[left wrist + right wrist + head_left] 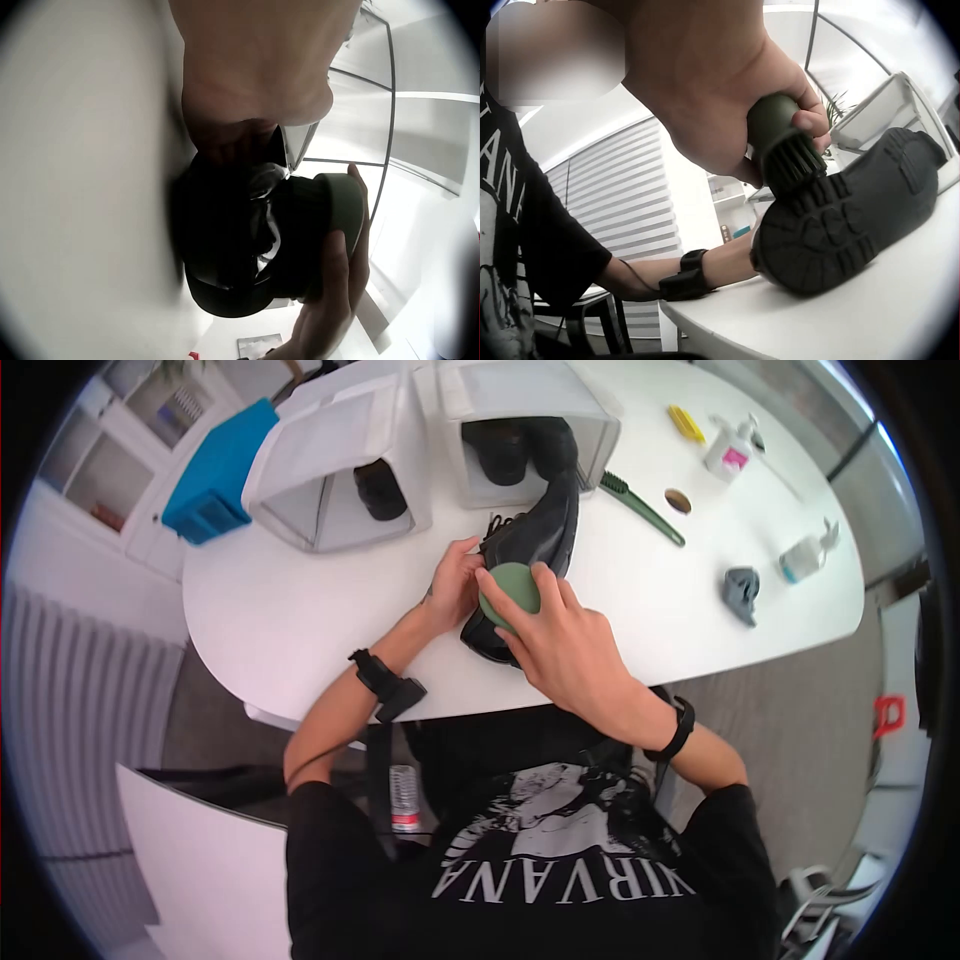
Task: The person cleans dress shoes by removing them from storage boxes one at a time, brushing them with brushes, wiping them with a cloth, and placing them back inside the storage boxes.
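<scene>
A black lace-up shoe (pixel 535 535) lies tipped on its side at the table's front, its lugged sole (pixel 821 244) facing the right wrist camera. My left hand (pixel 455 585) grips it from the lace side, the fingertips partly hidden against the dark upper in the left wrist view. In my right hand (pixel 575 650) is a round green brush (pixel 515 592), held between thumb and fingers. Its dark bristles (pixel 795 165) meet the edge of the sole near the toe.
Two white open-fronted shoe boxes (pixel 340 445) with black shoes inside stand behind. A blue box (pixel 215 475) is at the left. Rightward lie a long-handled green brush (pixel 645 510), a yellow brush (pixel 686 423), a pump bottle (pixel 732 452), a spray bottle (pixel 805 557) and a grey object (pixel 741 595).
</scene>
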The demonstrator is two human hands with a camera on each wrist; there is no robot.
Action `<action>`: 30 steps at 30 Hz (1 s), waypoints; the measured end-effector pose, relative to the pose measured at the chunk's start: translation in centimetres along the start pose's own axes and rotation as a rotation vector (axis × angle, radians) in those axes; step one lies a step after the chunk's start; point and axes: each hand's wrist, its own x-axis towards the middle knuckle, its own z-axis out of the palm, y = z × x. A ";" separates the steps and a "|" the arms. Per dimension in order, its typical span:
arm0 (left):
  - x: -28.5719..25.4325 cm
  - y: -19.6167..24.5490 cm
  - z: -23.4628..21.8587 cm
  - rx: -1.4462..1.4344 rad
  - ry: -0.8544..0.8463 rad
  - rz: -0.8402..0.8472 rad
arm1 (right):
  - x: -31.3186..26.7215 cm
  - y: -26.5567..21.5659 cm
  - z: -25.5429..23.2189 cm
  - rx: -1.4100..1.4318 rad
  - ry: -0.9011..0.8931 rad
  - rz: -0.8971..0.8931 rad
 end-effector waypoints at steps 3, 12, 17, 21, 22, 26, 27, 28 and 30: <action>1.4 -1.7 -0.7 0.045 0.162 0.054 | 1.1 0.4 -0.7 -0.040 -0.037 -0.067; 0.3 -1.0 1.0 -0.055 0.082 -0.028 | 10.0 8.7 -0.8 -0.177 0.007 0.126; 1.7 -1.8 -0.7 -0.110 -0.005 0.031 | 8.0 4.9 -0.4 -0.269 -0.072 -0.001; 0.0 -1.5 0.0 -0.111 0.003 0.125 | 4.8 0.3 -0.8 -0.160 -0.168 -0.133; -0.6 -0.5 0.2 -0.056 0.022 0.006 | 4.2 -0.3 -0.8 -0.136 -0.199 -0.187; -0.1 -0.7 0.2 -0.041 0.057 -0.027 | 4.5 0.4 -0.9 -0.155 -0.181 -0.231; 0.6 -1.4 -0.2 -0.090 0.057 0.045 | 5.0 1.3 -1.0 -0.157 -0.181 -0.230; 1.1 -2.0 -0.5 -0.139 0.056 0.118 | 5.7 2.1 -1.1 -0.183 -0.164 -0.171; 1.9 -1.9 -1.9 -0.075 0.011 0.043 | 7.1 4.0 -1.0 -0.213 -0.099 -0.068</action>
